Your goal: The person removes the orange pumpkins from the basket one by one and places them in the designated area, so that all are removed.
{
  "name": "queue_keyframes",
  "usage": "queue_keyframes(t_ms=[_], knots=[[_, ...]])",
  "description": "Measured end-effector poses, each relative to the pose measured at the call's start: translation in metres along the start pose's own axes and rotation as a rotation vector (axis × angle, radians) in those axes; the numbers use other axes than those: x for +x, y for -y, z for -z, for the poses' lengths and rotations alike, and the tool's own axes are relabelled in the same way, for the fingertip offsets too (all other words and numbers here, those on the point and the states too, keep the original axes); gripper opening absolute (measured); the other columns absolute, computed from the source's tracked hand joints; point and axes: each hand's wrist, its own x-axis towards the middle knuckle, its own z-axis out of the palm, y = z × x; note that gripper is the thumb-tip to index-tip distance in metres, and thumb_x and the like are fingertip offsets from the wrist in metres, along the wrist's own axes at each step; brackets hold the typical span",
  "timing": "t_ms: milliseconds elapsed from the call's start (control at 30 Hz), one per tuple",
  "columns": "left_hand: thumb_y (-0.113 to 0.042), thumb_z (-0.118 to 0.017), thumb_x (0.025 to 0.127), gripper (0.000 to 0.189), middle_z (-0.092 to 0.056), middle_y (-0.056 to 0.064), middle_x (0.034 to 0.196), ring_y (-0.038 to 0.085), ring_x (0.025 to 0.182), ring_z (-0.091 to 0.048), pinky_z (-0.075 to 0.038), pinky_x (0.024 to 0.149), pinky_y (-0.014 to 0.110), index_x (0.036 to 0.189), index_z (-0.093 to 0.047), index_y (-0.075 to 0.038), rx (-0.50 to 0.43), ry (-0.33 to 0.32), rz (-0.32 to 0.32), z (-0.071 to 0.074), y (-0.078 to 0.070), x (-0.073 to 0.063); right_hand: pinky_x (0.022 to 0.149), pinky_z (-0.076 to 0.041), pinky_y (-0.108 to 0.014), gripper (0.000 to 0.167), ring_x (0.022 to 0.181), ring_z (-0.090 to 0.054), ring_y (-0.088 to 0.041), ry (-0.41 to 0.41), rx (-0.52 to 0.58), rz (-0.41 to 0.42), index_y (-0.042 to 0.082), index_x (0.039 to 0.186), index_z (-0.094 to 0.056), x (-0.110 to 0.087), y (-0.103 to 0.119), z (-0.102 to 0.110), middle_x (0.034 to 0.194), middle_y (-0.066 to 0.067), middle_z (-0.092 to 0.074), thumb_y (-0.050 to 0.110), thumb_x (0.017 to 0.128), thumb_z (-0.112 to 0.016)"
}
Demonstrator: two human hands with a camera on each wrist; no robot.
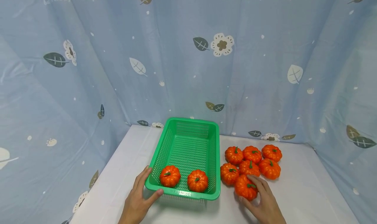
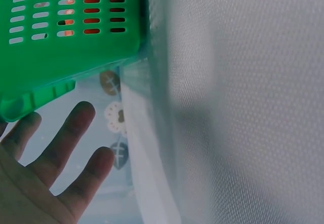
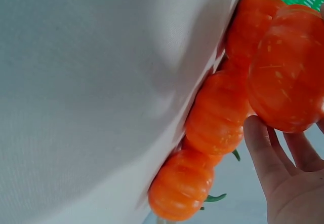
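Note:
My left hand (image 1: 137, 198) rests at the near left corner of a green plastic basket (image 1: 217, 161), its thumb near the front rim. In the left wrist view its fingers (image 2: 63, 139) are spread and fairly straight beside the basket wall. Inside the basket, two small orange pumpkins (image 1: 170, 176) sit along the near side. To the right of it, my right hand (image 1: 263, 201) holds another pumpkin (image 1: 245, 188) between thumb and fingers. The right wrist view shows that pumpkin (image 3: 286, 72) slightly above the table, its far side hidden.
Several more orange pumpkins (image 1: 249, 167) with green stems stand grouped on the white table (image 1: 306, 191), right of the basket and just beyond my right hand. A blue patterned curtain (image 1: 176, 63) hangs behind the table and along both sides.

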Motion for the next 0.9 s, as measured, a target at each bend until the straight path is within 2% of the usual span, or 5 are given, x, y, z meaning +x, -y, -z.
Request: queue_keyframes(t_ms=[167,300,600,900], knots=[[-0.055,-0.074,0.088,0.086,-0.024,-0.015,0.164,0.031,0.144,-0.038,-0.041,0.097,0.07,0.159,-0.027,-0.042,-0.002,0.003,0.0,0.0,0.0,0.0,0.096,-0.048,-0.065,0.083,0.127,-0.049,-0.04,-0.049,0.01,0.044,0.017,0.144,-0.051,0.0,0.001,-0.001,0.143,-0.011,-0.047,0.039,0.075,-0.092],[-0.055,-0.074,0.088,0.086,-0.023,-0.017,0.164,0.031,0.144,-0.037,-0.041,0.097,0.071,0.159,-0.026,-0.042,-0.003,0.006,0.004,0.001,0.0,0.001,0.094,-0.049,-0.064,0.083,0.126,-0.05,-0.039,-0.058,0.017,0.049,0.018,0.145,-0.051,0.0,0.003,-0.002,0.144,-0.01,-0.046,0.039,0.075,-0.091],[-0.055,-0.074,0.088,0.086,-0.027,-0.009,0.165,0.032,0.144,-0.037,-0.041,0.097,0.071,0.159,-0.027,-0.041,-0.001,-0.003,-0.004,-0.001,0.0,0.0,0.093,-0.051,-0.061,0.085,0.127,-0.049,-0.034,-0.146,0.028,0.118,0.015,0.143,-0.053,0.0,0.004,-0.003,0.142,-0.008,-0.048,0.026,0.07,-0.095],[-0.055,-0.074,0.088,0.086,-0.026,-0.011,0.165,0.031,0.144,-0.037,-0.041,0.097,0.071,0.159,-0.028,-0.04,-0.001,-0.007,-0.01,-0.001,0.001,0.0,0.096,-0.048,-0.057,0.089,0.13,-0.049,-0.026,-0.25,0.087,0.099,0.019,0.148,-0.051,0.002,0.018,-0.005,0.148,-0.003,-0.047,0.024,0.07,-0.096]])
